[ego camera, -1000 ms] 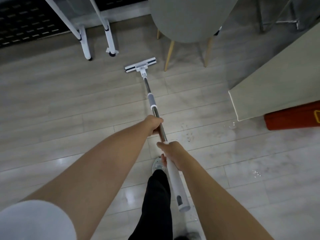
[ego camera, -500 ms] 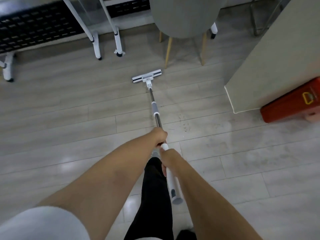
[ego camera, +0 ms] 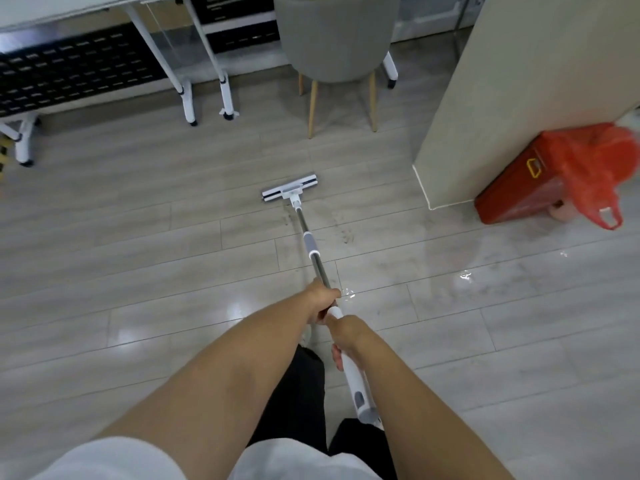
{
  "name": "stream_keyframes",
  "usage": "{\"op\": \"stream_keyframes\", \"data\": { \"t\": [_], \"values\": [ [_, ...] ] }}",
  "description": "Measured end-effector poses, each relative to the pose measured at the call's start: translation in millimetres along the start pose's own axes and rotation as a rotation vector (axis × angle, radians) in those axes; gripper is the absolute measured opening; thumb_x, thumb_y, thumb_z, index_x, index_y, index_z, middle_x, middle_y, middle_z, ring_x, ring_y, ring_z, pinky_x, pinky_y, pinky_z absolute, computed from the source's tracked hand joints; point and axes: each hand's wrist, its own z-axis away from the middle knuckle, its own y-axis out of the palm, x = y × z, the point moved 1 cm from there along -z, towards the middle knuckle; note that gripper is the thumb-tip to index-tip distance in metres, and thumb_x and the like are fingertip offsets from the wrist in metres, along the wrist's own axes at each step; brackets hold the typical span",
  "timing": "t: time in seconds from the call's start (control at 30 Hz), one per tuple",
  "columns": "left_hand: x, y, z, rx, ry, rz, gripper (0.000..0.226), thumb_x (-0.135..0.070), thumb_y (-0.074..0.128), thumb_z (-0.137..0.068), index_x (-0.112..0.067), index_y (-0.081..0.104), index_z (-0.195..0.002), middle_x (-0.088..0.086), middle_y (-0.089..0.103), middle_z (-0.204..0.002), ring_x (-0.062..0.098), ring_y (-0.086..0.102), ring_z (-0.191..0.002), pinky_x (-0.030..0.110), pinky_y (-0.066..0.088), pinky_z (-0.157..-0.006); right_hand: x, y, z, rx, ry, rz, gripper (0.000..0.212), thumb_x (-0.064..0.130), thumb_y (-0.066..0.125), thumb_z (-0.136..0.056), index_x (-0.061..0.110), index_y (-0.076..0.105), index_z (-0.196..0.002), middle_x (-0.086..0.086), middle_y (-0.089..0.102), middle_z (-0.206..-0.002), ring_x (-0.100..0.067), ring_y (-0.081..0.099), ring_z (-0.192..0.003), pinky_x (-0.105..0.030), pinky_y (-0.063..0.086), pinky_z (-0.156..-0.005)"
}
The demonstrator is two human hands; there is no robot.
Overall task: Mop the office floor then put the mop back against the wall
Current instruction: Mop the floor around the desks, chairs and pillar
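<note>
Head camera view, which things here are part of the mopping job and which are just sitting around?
Part of the job:
mop
left hand
right hand
floor

Just sitting around:
grey chair
red box
red plastic bag
white desk legs

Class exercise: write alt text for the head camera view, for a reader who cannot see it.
Seen from above, a person's left hand and right hand grip a long white and metal flat mop, its head on a pale grey plank floor before a grey wooden-legged chair. A red box sits right.
</note>
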Motion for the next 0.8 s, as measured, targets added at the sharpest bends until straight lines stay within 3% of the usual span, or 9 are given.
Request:
{"op": "stream_keyframes", "data": {
  "t": [0.13, 0.2, 0.4, 0.47, 0.57, 0.67, 0.73, 0.8],
  "values": [
    [-10.7, -14.2, -18.1, -0.096, 0.068, -0.013, 0.029, -0.013, 0.055, -0.095, -0.01, 0.051, -0.123, 0.014, 0.067, -0.103, 0.028, 0.07, -0.081, 0.045, 0.062, -0.078, 19.1, 7.6, -10.5, -0.052, -0.064, -0.011, 0.046, 0.04, 0.034, -0.105, 0.002, 0.061, -0.105, -0.01, 0.058, -0.051, -0.022, 0.057, -0.042, -0.03, 0.052, -0.058],
    [-25.5, -29.9, -31.4, -0.103, 0.069, -0.025, 0.024, -0.012, 0.054, -0.095, -0.01, 0.05, -0.119, 0.014, 0.065, -0.096, 0.028, 0.068, -0.077, 0.041, 0.062, -0.073, 41.7, 9.3, -21.1, -0.055, -0.067, -0.036, 0.045, 0.04, 0.037, -0.105, 0.002, 0.06, -0.109, -0.01, 0.059, -0.054, -0.021, 0.054, -0.038, -0.029, 0.049, -0.051],
    [-104.7, -92.8, -101.0, -0.09, 0.092, -0.037, 0.024, -0.012, 0.052, -0.098, -0.007, 0.049, -0.121, 0.013, 0.062, -0.087, 0.025, 0.066, -0.073, 0.04, 0.06, -0.068, 154.5, -0.1, -65.3, -0.089, -0.06, -0.009, 0.045, 0.038, 0.032, -0.106, 0.0, 0.055, -0.102, -0.01, 0.057, -0.05, -0.023, 0.056, -0.047, -0.029, 0.039, -0.051],
    [-130.5, -110.1, -124.1, -0.094, 0.083, -0.029, 0.022, -0.011, 0.052, -0.099, -0.005, 0.049, -0.12, 0.013, 0.062, -0.087, 0.025, 0.066, -0.072, 0.042, 0.061, -0.074, 189.1, -4.4, -83.7, -0.101, -0.052, 0.013, 0.046, 0.037, 0.03, -0.107, 0.0, 0.054, -0.095, -0.011, 0.057, -0.053, -0.024, 0.057, -0.051, -0.029, 0.041, -0.054],
    [-157.1, -129.4, -153.2, -0.098, 0.101, -0.042, 0.026, -0.012, 0.053, -0.099, -0.004, 0.049, -0.122, 0.013, 0.062, -0.086, 0.024, 0.066, -0.071, 0.039, 0.059, -0.069, 227.5, -5.9, -115.8, -0.139, -0.01, 0.024, 0.045, 0.035, 0.032, -0.106, 0.001, 0.049, -0.082, -0.013, 0.06, -0.054, -0.025, 0.058, -0.051, -0.031, 0.043, -0.054],
    [-162.3, -138.0, -168.1, -0.091, 0.1, -0.049, 0.026, -0.012, 0.053, -0.099, -0.005, 0.047, -0.123, 0.013, 0.061, -0.082, 0.024, 0.065, -0.068, 0.039, 0.058, -0.066, 242.2, 0.6, -133.0, -0.126, 0.071, 0.041, 0.037, 0.028, 0.038, -0.106, -0.001, 0.054, -0.089, -0.013, 0.062, -0.047, -0.025, 0.062, -0.051, -0.031, 0.055, -0.062],
    [-155.5, -136.4, -169.1, -0.079, 0.071, -0.065, 0.029, -0.014, 0.05, -0.099, -0.009, 0.043, -0.127, 0.012, 0.061, -0.085, 0.025, 0.066, -0.072, 0.038, 0.058, -0.065, 235.6, 4.7, -134.3, -0.106, 0.103, 0.034, 0.034, 0.029, 0.041, -0.106, 0.001, 0.057, -0.095, -0.014, 0.062, -0.055, -0.029, 0.061, -0.053, -0.034, 0.059, -0.069],
    [-142.9, -129.7, -167.7, -0.075, 0.044, -0.092, 0.036, -0.015, 0.048, -0.1, -0.013, 0.038, -0.134, 0.012, 0.062, -0.093, 0.025, 0.067, -0.077, 0.036, 0.058, -0.063, 219.3, 8.3, -130.8, -0.112, 0.078, 0.0, 0.042, 0.04, 0.037, -0.105, 0.003, 0.056, -0.097, -0.012, 0.058, -0.057, -0.025, 0.055, -0.041, -0.028, 0.051, -0.053]
  ]
}}
